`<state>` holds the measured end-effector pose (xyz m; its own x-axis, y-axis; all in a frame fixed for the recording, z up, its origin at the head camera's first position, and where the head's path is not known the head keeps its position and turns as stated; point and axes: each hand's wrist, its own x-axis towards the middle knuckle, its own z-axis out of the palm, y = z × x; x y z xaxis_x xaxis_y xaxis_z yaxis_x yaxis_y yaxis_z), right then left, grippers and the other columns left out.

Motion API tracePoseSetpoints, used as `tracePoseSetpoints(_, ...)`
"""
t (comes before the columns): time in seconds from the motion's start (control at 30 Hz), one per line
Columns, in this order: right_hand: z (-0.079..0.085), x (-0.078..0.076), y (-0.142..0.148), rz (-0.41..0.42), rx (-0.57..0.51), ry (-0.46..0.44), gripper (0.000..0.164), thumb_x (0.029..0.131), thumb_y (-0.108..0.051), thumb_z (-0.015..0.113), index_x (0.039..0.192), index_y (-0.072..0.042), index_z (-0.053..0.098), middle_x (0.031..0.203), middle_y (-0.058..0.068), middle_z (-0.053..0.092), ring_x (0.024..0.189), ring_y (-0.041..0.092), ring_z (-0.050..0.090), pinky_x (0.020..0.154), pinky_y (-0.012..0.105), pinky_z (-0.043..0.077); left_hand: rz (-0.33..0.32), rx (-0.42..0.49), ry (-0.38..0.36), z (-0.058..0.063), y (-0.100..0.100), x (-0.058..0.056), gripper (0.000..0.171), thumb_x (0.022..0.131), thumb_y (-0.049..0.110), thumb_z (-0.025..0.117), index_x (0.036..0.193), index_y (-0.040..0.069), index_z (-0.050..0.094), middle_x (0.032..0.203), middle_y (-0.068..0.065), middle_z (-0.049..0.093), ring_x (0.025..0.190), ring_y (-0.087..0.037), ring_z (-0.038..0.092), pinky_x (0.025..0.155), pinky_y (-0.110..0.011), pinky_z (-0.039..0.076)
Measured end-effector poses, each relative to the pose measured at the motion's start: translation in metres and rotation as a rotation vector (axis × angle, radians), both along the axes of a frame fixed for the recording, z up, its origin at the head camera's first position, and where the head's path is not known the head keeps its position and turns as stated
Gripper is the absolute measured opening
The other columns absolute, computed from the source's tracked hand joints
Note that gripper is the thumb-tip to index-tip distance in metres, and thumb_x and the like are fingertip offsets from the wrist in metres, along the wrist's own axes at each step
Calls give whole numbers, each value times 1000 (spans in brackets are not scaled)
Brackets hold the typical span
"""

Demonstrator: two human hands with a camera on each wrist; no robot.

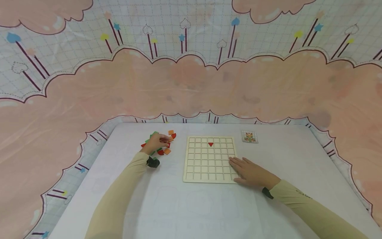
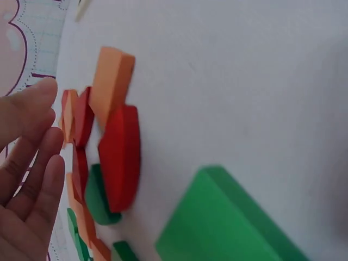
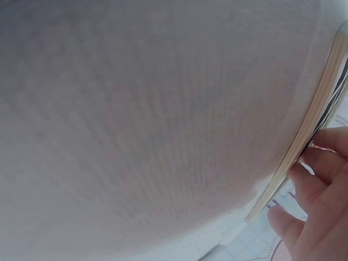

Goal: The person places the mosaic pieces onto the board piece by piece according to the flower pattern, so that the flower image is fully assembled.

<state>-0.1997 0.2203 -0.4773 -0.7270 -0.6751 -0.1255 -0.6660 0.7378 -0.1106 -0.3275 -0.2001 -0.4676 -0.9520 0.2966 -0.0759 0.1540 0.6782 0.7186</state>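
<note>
On the white table [image 1: 298, 152], a square, pale wooden gridded board [image 1: 204, 162] lies between the hands. The right hand [image 1: 252, 172], fingers extended, rests on its right edge. The left hand [image 1: 155, 143], loosely bent and seemingly empty, hovers at the scattered red, orange and green blocks [image 1: 167, 151], left of the board. A small red triangle [image 1: 211, 144] sits near the board's far edge.

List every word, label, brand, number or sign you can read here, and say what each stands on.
No word, label, brand or number can be read in any view.
Right sleeve: small dark marks, too small to read.
Card: a coloured picture; any print is too small to read.
Board and pieces: no lettering shows.
</note>
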Motion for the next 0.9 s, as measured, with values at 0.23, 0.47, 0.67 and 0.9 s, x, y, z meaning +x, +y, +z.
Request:
tracePoseSetpoints(0.23, -3, -1, 1, 0, -1, 2, 69, 94, -43, 48, 145, -1, 30, 152, 14, 30, 140, 30, 30, 114, 50, 25, 39, -36, -24, -2, -3, 4, 30, 84, 1, 66, 113, -1, 66, 115, -18, 63, 100, -27, 60, 83, -33, 54)
tracePoseSetpoints(0.47, -2, -1, 1, 8, 6, 15, 69, 94, -44, 48, 145, 0, 30, 153, 14, 30, 140, 30, 30, 113, 49, 25, 7, -61, -26, 1, -1, 3, 27, 83, -1, 66, 111, 0, 66, 116, -19, 63, 100, -28, 61, 80, -32, 55)
tracePoseSetpoints(0.67, -1, -1, 1, 14, 10, 18, 69, 94, -43, 48, 145, 0, 30, 152, 15, 31, 140, 31, 30, 113, 50, 26, -38, -137, -34, 7, 1, 1, 26, 83, -2, 66, 109, 0, 67, 114, -18, 64, 103, -29, 58, 87, -37, 52)
tracePoseSetpoints(0.9, -1, -1, 1, 13, 5, 23, 69, 94, -43, 49, 145, 0, 31, 152, 15, 31, 140, 31, 31, 113, 50, 26, -53, -168, -34, 11, 5, -1, 26, 81, -4, 66, 107, -1, 68, 113, -18, 66, 101, -28, 59, 86, -37, 53)
